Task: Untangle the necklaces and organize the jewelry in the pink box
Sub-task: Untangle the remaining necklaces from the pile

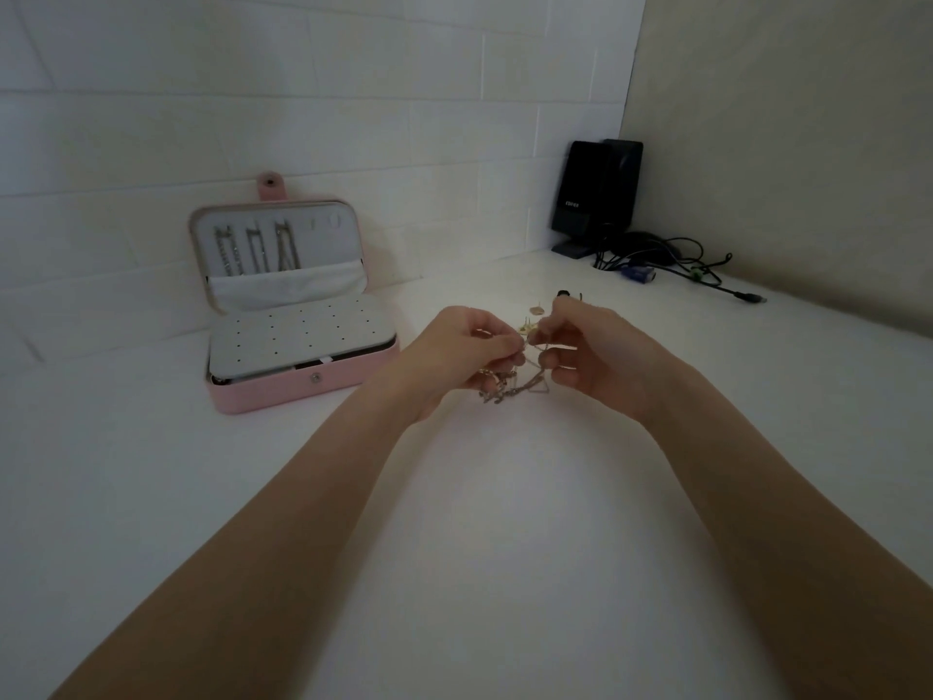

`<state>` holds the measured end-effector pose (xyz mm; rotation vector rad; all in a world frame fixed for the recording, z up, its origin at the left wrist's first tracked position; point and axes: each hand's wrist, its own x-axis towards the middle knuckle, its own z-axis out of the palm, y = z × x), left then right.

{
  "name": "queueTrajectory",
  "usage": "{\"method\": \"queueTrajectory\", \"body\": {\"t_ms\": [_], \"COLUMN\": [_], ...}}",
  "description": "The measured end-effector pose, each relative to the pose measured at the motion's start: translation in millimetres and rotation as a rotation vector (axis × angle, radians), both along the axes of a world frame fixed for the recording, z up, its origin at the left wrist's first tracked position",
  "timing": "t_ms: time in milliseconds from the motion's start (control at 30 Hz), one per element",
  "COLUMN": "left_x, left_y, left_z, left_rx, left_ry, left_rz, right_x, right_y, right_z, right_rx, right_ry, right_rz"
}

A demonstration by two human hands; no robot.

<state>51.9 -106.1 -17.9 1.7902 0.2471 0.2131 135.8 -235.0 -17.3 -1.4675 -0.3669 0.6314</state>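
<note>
Both grips pinch the tangled necklaces above the counter, left hand and right hand close together, pink box open at nine o'clock — a hard tug could tighten the knot or snap a chain.

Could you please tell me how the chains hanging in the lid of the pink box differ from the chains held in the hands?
The lid chains hang apart in straight strands inside the pink box; the held chains are bunched in a tangle. The lid chains are untouched; the held chains are pinched by the left hand and right hand above the table. Both look metallic.
</note>
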Motion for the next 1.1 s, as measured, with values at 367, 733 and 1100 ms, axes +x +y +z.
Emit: {"method": "queueTrajectory", "body": {"t_ms": [367, 733, 1100], "left_x": [3.0, 8.3, 1.1], "left_y": [-5.7, -1.1, 24.3], "left_z": [-1.9, -4.1, 16.9], "left_rx": [0.001, 0.160, -0.636], "left_ry": [0.015, 0.004, -0.114], "left_rz": [0.101, 0.164, 0.205], "right_x": [0.4, -5.4, 0.9], "right_y": [1.9, 1.6, -5.0], "right_z": [-1.8, 6.8, 13.3], "right_rx": [0.088, 0.135, 0.228], "right_ry": [0.026, -0.031, -0.087], "right_rz": [0.087, 0.026, 0.044]}}
